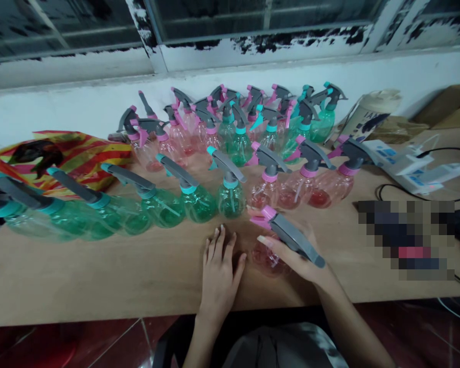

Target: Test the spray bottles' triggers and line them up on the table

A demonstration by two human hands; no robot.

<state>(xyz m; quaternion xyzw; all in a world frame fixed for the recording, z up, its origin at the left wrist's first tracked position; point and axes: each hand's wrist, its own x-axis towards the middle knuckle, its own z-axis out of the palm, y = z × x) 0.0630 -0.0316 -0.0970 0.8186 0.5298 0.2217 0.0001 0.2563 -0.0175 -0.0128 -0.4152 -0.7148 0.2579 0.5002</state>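
Observation:
My right hand is wrapped round a pink spray bottle with a grey and pink trigger head, standing on the wooden table near its front edge. My left hand lies flat on the table just left of that bottle, fingers stretched out and holding nothing. Behind the hands runs a row of green spray bottles with teal collars, continued to the right by pink spray bottles.
More pink and green spray bottles crowd the back by the white wall. A red and yellow striped bag lies at the left. A white power strip with cables and a pale jar sit at the right.

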